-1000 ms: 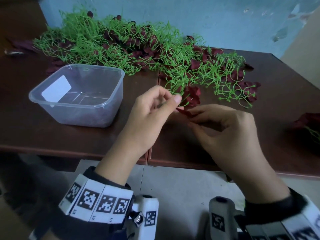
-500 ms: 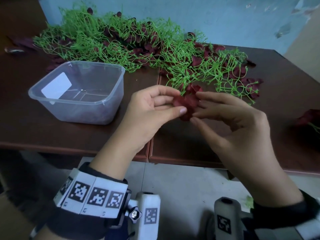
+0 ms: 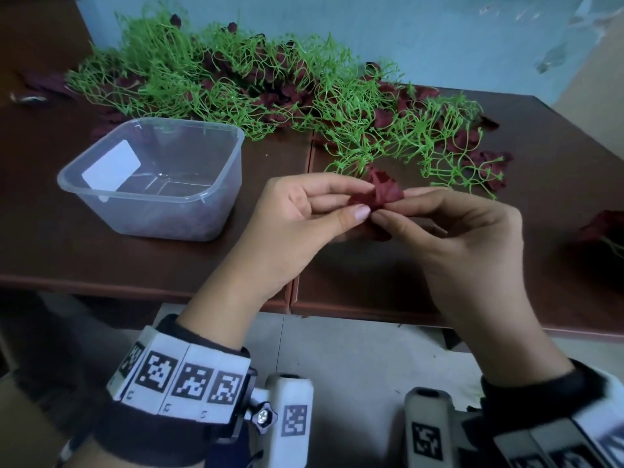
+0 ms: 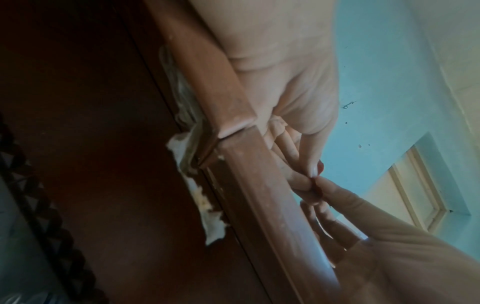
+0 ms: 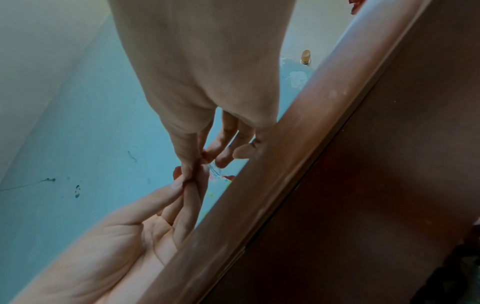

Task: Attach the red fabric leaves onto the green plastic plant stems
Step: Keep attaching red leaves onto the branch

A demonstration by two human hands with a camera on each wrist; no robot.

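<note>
A small bunch of dark red fabric leaves [image 3: 378, 194] is held above the table's front part, between both hands. My left hand [image 3: 363, 201] pinches it from the left with thumb and forefinger. My right hand [image 3: 391, 206] pinches it from the right, thumb under, fingers over. A wide tangle of green plastic stems [image 3: 270, 86] with red leaves mixed in lies along the back of the brown table [image 3: 84, 258]; its nearest sprigs end just behind the held leaves. In the left wrist view a sliver of red leaf [image 4: 320, 165] shows past the thumb tip.
A clear plastic tub [image 3: 155, 177] stands left of my hands. More red leaves with a stem [image 3: 604, 228] lie at the table's right edge. A seam [image 3: 305, 157] splits the two table tops. A blue wall stands behind.
Both hands lifted from the table surface and came together; the red leaves now sit bunched between the fingertips of both hands, a little higher and to the right of before.
</note>
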